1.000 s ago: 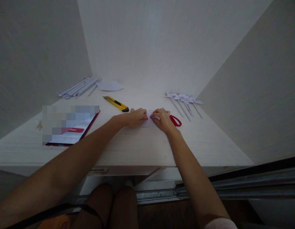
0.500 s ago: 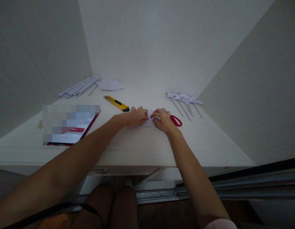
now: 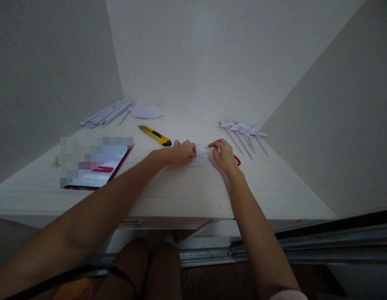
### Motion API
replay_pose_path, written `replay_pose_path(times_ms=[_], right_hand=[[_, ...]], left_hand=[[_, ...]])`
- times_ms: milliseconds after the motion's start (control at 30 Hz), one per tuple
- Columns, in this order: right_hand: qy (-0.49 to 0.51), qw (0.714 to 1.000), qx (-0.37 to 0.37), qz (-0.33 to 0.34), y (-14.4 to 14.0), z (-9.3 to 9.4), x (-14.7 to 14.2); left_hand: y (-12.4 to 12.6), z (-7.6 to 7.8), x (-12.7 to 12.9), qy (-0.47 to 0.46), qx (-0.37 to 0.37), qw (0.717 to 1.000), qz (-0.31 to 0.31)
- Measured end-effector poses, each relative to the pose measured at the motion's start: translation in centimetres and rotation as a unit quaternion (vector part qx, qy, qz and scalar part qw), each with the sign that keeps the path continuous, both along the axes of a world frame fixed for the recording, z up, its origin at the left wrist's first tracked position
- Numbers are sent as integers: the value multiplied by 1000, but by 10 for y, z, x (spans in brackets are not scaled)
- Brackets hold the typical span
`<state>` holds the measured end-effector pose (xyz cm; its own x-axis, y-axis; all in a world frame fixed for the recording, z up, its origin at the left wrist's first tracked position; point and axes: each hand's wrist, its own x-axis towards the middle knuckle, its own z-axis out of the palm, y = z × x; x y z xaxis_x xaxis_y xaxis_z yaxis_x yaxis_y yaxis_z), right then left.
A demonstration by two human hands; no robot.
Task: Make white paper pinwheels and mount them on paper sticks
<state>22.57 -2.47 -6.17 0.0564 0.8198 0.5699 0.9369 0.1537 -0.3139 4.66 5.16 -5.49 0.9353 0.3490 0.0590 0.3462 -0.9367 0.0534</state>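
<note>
On the desk in front of me lies a small piece of white paper [image 3: 201, 159]. My left hand [image 3: 184, 153] is closed at the paper's left side, its fingertips pressed on it. Just off the paper's right side is my right hand [image 3: 223, 155], its thumb and index finger curved and apart, with nothing plainly visible between them. Part of a red scissors handle [image 3: 237, 160] shows behind the right hand; the rest is hidden. Beyond my left hand rests a yellow utility knife [image 3: 155, 136] with a black slider.
A tablet [image 3: 99, 177] in a red case lies at the left, partly blurred out. Rolled paper sticks [image 3: 107, 114] and a loose paper sheet [image 3: 147, 111] are at the back left. Several paper sticks with folded paper tops [image 3: 243, 129] lie at the back right, near the walls.
My right hand has lifted away from the paper and moved right, now covering most of the scissors. The left hand stays at the paper. The view has shifted slightly.
</note>
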Motion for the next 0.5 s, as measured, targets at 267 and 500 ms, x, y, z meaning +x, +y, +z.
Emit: replay_pose_path(times_ms=[267,500], right_hand=[[-26,992,-114,-38,-10,3,1],[-23,988,-153,-19,-16,11,-3]], left_hand=[[-11,4,2,15,30,999,4],[-10,1,2,3,37,999,4]])
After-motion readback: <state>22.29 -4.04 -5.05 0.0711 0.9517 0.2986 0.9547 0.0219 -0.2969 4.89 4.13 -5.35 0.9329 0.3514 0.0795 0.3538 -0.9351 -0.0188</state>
